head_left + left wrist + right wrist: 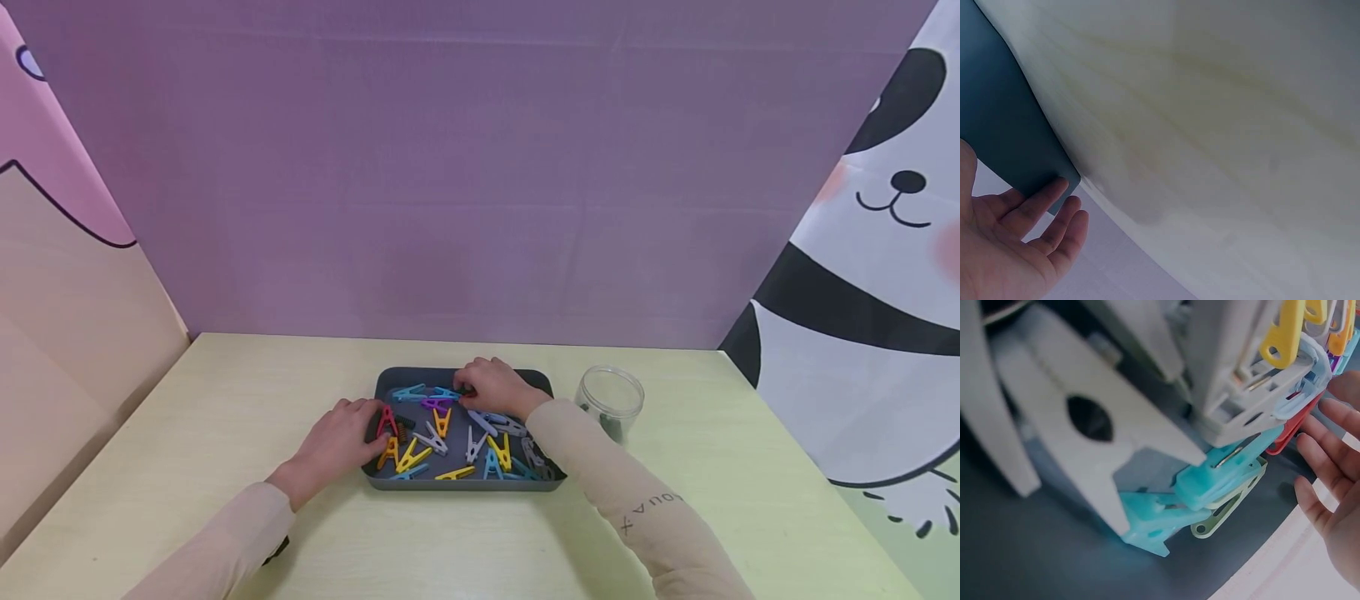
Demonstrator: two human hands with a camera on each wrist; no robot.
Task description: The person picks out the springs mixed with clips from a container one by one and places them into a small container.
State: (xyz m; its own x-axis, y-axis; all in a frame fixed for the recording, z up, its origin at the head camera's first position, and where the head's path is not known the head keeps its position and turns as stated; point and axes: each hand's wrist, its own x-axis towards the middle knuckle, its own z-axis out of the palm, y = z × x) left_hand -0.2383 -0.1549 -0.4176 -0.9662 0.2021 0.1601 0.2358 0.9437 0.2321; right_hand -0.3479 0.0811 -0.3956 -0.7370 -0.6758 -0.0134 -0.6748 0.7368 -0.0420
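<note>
A dark grey tray holds several plastic clothespins in many colours. My left hand grips its left side, thumb over the rim; in the left wrist view the fingers lie against the outer wall. At the back of the tray my right hand reaches in over the clothespins. The right wrist view shows its fingers spread beside a red clothespin. Teal clothespins and a large grey one lie closer to that camera. Yellow ones are near the tray's front.
A clear round jar stands right of the tray, with dark items low inside it, partly behind the right sleeve. The pale wooden table ends at a purple backdrop. Printed panels flank both sides.
</note>
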